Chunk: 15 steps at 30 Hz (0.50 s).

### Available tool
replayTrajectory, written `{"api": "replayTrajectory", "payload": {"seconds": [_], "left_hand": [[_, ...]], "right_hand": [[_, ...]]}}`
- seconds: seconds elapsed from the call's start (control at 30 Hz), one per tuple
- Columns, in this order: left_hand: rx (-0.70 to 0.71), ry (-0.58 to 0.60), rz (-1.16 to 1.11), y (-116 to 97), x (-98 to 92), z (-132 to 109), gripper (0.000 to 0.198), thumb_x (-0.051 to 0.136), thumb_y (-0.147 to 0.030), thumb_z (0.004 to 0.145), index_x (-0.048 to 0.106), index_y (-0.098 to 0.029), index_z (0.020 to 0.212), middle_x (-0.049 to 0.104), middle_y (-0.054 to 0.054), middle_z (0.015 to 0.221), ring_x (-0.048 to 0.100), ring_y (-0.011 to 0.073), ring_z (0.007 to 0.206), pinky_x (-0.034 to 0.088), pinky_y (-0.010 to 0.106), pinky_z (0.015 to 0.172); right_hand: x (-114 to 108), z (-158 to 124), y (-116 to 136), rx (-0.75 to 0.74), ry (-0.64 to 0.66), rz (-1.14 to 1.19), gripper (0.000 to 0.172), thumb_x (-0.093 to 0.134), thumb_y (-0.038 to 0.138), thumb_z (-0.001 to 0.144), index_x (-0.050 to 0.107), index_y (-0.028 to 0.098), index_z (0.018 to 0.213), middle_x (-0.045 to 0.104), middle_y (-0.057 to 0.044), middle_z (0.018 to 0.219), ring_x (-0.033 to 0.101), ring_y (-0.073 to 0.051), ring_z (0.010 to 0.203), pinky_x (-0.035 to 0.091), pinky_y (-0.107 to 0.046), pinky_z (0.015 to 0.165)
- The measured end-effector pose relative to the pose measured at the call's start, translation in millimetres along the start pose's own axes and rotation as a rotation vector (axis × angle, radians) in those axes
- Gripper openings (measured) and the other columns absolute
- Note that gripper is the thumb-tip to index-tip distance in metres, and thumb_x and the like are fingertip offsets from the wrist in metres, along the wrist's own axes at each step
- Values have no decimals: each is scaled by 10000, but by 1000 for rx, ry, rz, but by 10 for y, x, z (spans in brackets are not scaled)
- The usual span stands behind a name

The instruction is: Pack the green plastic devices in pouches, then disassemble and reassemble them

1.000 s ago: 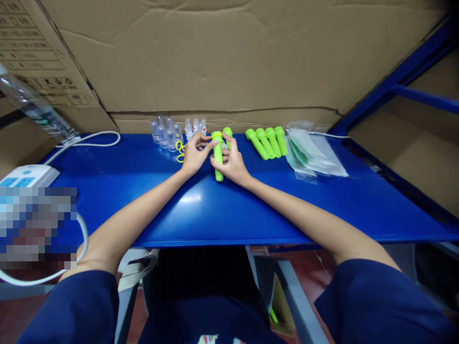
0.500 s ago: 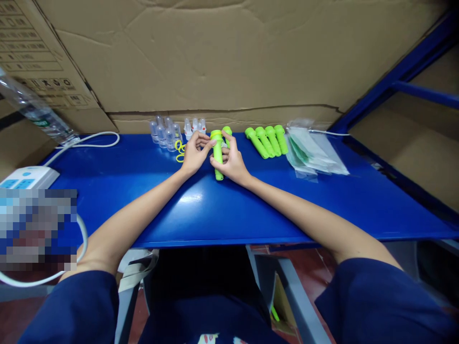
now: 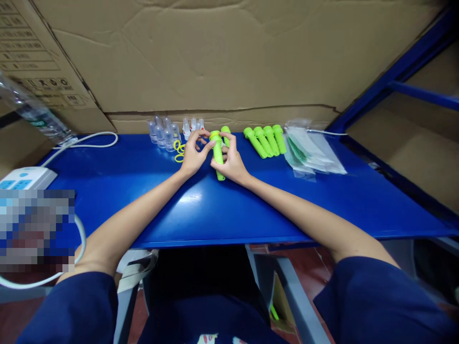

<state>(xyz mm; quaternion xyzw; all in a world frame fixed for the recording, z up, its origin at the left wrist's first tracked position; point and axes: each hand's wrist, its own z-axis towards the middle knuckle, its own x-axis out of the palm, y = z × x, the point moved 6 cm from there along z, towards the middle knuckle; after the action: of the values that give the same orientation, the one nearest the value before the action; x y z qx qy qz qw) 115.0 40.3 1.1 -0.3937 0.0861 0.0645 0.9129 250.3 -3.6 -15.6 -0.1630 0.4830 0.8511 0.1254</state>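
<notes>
A lime-green flashlight is held over the table, tilted, its wide head away from me. Around that head runs a yellow ring. My right hand wraps the barrel from the right, with the index finger up by the head. My left hand pinches at the head from the left, thumb and fingertips against the ring's edge. Another green flashlight stands just behind, partly hidden by my right hand. Several loose yellow rings lie left of my left hand.
Clear plastic caps and small clear pieces with white and red bases stand at the back. Several green flashlights lie to the right beside plastic bags. A power strip, cable and bottle are at left.
The flashlight has tipped slightly, its lower end shifting a little right. Both hands keep their hold on it; the camera view has shifted slightly.
</notes>
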Motion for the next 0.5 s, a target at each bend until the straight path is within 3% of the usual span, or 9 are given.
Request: {"api": "replayTrajectory", "payload": {"seconds": [0.2, 0.33, 0.5], "left_hand": [[-9, 44, -38, -4, 20, -3, 445, 750, -597, 826, 624, -224, 1034, 714, 51, 1060, 659, 161, 842, 440, 281, 688], [-12, 78, -67, 13, 20, 0, 445, 765, -586, 816, 625, -219, 1025, 715, 51, 1055, 655, 150, 815, 445, 279, 684], [-28, 109, -92, 57, 23, 9, 466, 785, -595, 792, 621, -220, 1016, 710, 47, 1047, 643, 135, 792, 439, 255, 647]], "right_hand": [[-31, 15, 24, -37, 0, -15, 835, 681, 214, 734, 239, 274, 1439, 560, -159, 1362, 714, -258, 949, 636, -458, 798], [-33, 26, -3, -39, 28, 6, 810, 678, 206, 717, 259, 271, 1407, 520, -163, 1384, 694, -231, 910, 634, -442, 773], [-17, 35, -66, -23, 45, -1, 856, 680, 205, 730, 225, 295, 1449, 491, -157, 1413, 683, -260, 1020, 633, -453, 798]]}}
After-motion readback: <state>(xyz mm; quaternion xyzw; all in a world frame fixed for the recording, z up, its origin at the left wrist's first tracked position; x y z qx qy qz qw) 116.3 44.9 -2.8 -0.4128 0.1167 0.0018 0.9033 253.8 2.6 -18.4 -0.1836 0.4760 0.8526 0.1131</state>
